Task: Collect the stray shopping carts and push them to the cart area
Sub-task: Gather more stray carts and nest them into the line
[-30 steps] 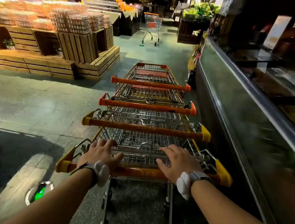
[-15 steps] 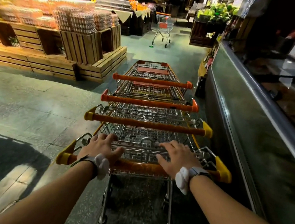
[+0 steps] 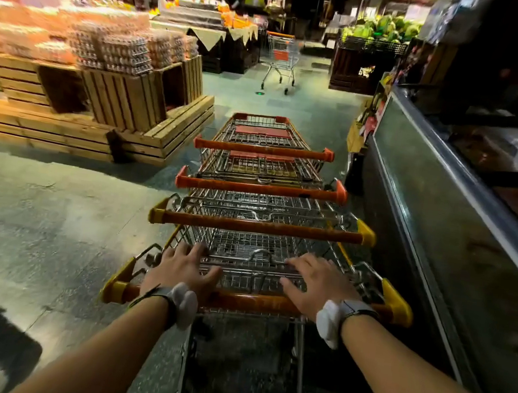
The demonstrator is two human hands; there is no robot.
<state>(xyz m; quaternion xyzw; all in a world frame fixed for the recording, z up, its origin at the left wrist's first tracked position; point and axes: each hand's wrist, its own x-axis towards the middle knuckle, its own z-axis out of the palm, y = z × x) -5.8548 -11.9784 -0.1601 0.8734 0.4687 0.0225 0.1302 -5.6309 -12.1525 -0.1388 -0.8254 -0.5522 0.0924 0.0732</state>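
Resting flat on the nested carts (image 3: 257,215), both hands (image 3: 182,268) lie open; no writing legible.

A: Place type?
B: Supermarket, produce section. Nested shopping carts (image 3: 262,196) in the aisle, one stray cart (image 3: 281,57) far ahead.
A: Other evidence?
B: Egg trays (image 3: 118,51) stacked on wooden crates (image 3: 123,98) at left, green produce (image 3: 383,27) far right, glass-fronted counter (image 3: 443,225) along the right.

Far cart (image 3: 281,58) blurred (perhaps empty).
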